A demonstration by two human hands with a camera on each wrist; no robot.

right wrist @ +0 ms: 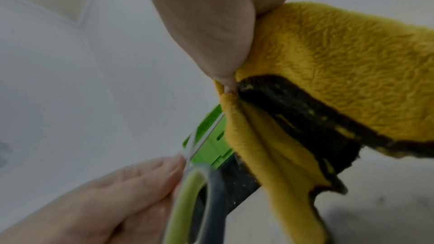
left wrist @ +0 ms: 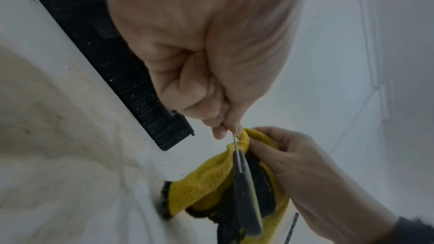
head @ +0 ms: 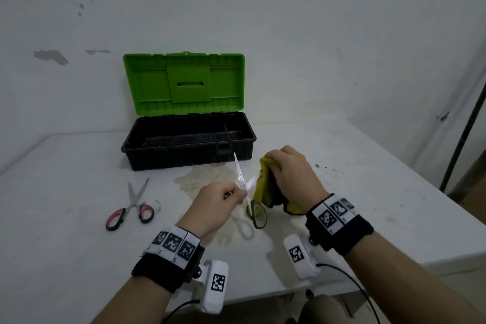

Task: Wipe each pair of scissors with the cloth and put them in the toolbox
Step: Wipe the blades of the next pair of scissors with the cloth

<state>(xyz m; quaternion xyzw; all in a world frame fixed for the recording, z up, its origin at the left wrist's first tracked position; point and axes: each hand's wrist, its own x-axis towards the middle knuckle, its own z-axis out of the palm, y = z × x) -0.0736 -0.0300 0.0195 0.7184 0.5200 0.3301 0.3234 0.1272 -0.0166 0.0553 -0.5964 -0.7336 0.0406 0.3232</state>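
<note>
Left hand (head: 219, 198) pinches the open scissors (head: 246, 187) near the pivot, above the table (head: 65, 258); right hand (head: 288, 173) clamps the yellow cloth (head: 260, 187) round one blade. Likely light, stiff, slippery steel (bare point exposed); the handles look the safer hold. The toolbox (head: 189, 155) stands open just behind, with free room; a second pair of scissors (head: 131, 205) lies left.
</note>
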